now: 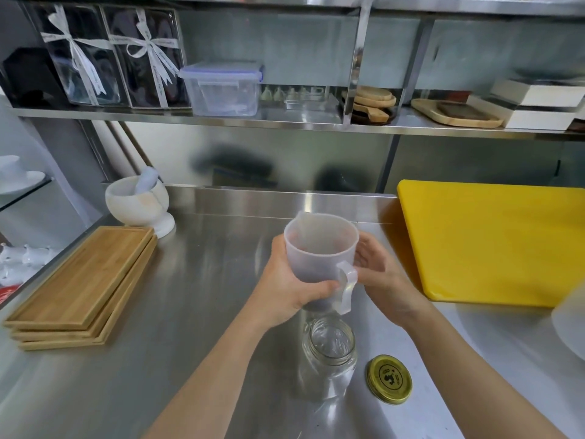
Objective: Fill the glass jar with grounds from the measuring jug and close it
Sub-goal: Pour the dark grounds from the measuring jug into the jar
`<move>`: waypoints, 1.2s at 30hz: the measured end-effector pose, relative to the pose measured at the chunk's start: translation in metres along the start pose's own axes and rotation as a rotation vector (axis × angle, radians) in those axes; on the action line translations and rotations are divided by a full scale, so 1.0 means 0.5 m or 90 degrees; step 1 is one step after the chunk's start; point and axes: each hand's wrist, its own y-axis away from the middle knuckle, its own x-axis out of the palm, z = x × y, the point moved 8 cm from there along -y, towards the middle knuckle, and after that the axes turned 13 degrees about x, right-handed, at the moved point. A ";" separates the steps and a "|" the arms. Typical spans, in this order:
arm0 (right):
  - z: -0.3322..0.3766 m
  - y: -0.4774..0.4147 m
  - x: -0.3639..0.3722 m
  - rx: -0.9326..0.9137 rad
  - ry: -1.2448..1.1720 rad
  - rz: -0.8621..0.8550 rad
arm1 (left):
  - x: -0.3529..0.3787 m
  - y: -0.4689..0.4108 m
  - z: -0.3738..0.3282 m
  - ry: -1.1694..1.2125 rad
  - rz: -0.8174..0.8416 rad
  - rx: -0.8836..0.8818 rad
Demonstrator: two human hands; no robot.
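A: Where is the measuring jug (319, 251) relative to the glass jar (329, 350)?

B: Directly above it in the frame, at centre. The jar stands upright on the surface (190, 312) at lower centre, mouth open and looking empty. The jug is held upright just over it, its base close to the jar's rim — whether they touch, I cannot tell.

A: And the grip?

B: The left hand (285, 286) is wrapped around the jug's lower body, fingers pressed to the wall. The right hand (380, 274) lies against the far side by the handle, fingers half spread; it seems to steady more than clamp.

A: Spout?

B: At the rim's upper left, pointing away from the jar, while the handle faces the jar. So I judge the jug must turn or tip toward the bottom of the frame to pour.

A: Lid?

B: The gold lid (389, 379) lies flat just right of the jar — nearer the right hand.
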 end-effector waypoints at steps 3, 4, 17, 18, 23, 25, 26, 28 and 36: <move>0.002 0.016 -0.021 -0.051 -0.032 -0.114 | -0.012 0.013 -0.001 -0.037 -0.148 0.009; 0.001 0.023 -0.022 -0.058 -0.026 -0.139 | -0.014 0.017 0.001 -0.058 -0.185 0.007; -0.010 0.075 -0.023 -0.146 -0.049 -0.299 | 0.031 0.050 0.025 -0.083 -0.189 0.012; -0.007 0.080 -0.029 -0.153 -0.053 -0.309 | 0.033 0.053 0.032 -0.053 -0.163 0.013; 0.000 0.100 -0.070 -0.168 -0.082 -0.323 | -0.007 0.079 0.100 0.068 -0.166 -0.085; -0.005 0.109 -0.089 -0.163 -0.103 -0.336 | -0.026 0.084 0.130 0.065 -0.190 -0.110; -0.009 0.113 -0.097 -0.159 -0.115 -0.342 | -0.026 0.086 0.144 0.039 -0.174 -0.116; -0.016 0.115 -0.105 -0.146 -0.139 -0.343 | -0.006 0.084 0.169 0.007 -0.097 -0.143; -0.064 0.125 -0.134 -0.049 -0.255 -0.396 | 0.059 0.093 0.241 -0.026 0.031 -0.199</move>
